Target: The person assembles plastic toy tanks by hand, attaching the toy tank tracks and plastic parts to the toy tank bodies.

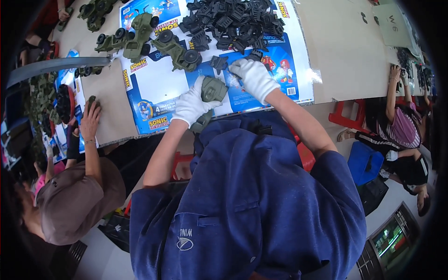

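My left hand (pixel 187 105), in a white glove, grips an olive-green toy vehicle body (pixel 213 89) above the table's near edge. Another piece of green plastic (pixel 202 121) shows just below that hand, partly hidden by it. My right hand (pixel 255 78), gloved as well, has its fingers bent together over the printed sheet (pixel 242 99). A small black plastic part (pixel 218 64) lies at its fingertips; whether the fingers hold anything is hidden. Beyond the hands a large heap of black plastic parts (pixel 233 23) covers the sheet. Assembled green toy vehicles (pixel 179 52) stand to the left of the heap.
At the left, a grey curved bar (pixel 60 67) reaches over the table. A co-worker's hand (pixel 91 119) rests on the tabletop (pixel 105 102) there, with more green vehicles beyond. Red stools (pixel 347 114) and a blue bin (pixel 365 162) stand to the right, near other people.
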`<state>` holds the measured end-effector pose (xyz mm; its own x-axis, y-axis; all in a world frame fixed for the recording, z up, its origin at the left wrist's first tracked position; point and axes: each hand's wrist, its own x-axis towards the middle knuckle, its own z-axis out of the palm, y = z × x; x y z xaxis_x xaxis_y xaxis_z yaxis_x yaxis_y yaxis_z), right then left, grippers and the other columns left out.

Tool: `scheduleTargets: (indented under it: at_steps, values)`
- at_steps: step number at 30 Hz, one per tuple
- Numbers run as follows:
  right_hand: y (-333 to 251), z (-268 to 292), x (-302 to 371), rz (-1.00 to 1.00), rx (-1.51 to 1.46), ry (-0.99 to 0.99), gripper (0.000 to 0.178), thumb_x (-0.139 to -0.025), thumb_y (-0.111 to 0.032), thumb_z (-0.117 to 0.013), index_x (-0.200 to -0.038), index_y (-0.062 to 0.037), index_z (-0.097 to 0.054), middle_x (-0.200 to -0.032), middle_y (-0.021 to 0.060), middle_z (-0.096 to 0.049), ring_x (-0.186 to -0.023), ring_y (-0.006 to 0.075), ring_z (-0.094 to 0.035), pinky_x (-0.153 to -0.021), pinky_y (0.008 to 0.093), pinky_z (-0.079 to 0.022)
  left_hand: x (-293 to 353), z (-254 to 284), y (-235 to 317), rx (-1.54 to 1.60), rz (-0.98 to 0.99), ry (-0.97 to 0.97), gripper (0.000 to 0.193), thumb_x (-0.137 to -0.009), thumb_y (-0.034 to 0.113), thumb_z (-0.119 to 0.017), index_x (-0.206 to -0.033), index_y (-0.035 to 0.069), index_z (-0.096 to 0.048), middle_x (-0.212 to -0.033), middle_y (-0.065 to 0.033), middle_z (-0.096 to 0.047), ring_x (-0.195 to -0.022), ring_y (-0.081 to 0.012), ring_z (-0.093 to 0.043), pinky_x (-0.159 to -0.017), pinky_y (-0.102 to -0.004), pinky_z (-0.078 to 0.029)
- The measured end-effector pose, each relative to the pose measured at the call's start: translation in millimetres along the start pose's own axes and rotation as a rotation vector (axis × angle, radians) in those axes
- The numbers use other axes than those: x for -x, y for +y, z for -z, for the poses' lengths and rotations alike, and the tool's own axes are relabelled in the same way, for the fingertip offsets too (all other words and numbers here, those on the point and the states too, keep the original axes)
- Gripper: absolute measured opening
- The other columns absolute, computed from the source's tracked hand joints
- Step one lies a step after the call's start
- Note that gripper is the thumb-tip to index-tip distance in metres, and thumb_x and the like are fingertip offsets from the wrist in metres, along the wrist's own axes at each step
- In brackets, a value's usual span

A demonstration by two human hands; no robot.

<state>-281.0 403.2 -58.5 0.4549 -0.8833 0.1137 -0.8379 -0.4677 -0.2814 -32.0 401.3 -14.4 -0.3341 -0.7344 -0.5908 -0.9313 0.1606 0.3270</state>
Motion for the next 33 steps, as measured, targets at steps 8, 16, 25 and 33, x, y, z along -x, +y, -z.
scheduleTargets:
  at_steps: [8,16,25,33]
  values:
    - [-41,17,2,-0.611,0.114,-0.188,0.060,-0.086,-0.046,-0.064,-0.123,0.0006,-0.060,-0.097,0.0186,-0.070,-0.080,0.0317,-0.071,-0.072,0.0426,-0.056,6,-10,-12,0.524,-0.050,0.091,0.098,-0.070,0.035,-0.087,-0.149,0.011,-0.033,-0.127,-0.0189,-0.062,-0.117,-0.0287,-0.062,-0.099,-0.0345,-0.047]
    - [-30,1,36,-0.344,0.328,-0.152,0.055,-0.090,-0.035,-0.059,-0.136,-0.0053,-0.054,-0.099,0.0213,-0.067,-0.082,0.0274,-0.067,-0.070,0.0399,-0.052,29,26,-11,0.735,0.005,0.117,0.089,-0.075,0.019,-0.086,-0.149,0.007,-0.037,-0.128,-0.0145,-0.062,-0.110,-0.0195,-0.064,-0.093,-0.0314,-0.052]
    - [-7,94,46,-0.508,-1.561,0.124,0.054,-0.096,-0.017,-0.064,-0.145,-0.0035,-0.046,-0.124,0.0074,-0.065,-0.107,0.0126,-0.060,-0.090,0.0258,-0.049,67,57,67,1.014,-0.204,0.038,0.088,-0.070,0.017,-0.088,-0.145,0.004,-0.045,-0.115,-0.0083,-0.068,-0.102,-0.0103,-0.063,-0.089,-0.0270,-0.051]
    - [1,92,62,-0.292,-1.943,0.057,0.060,-0.098,-0.024,-0.060,-0.146,0.0040,-0.039,-0.140,0.0077,-0.052,-0.123,0.0144,-0.051,-0.106,0.0254,-0.037,60,62,108,1.140,-0.161,-0.078,0.078,-0.076,0.021,-0.084,-0.142,0.002,-0.048,-0.092,-0.0010,-0.071,-0.072,-0.0027,-0.058,-0.067,-0.0198,-0.048]
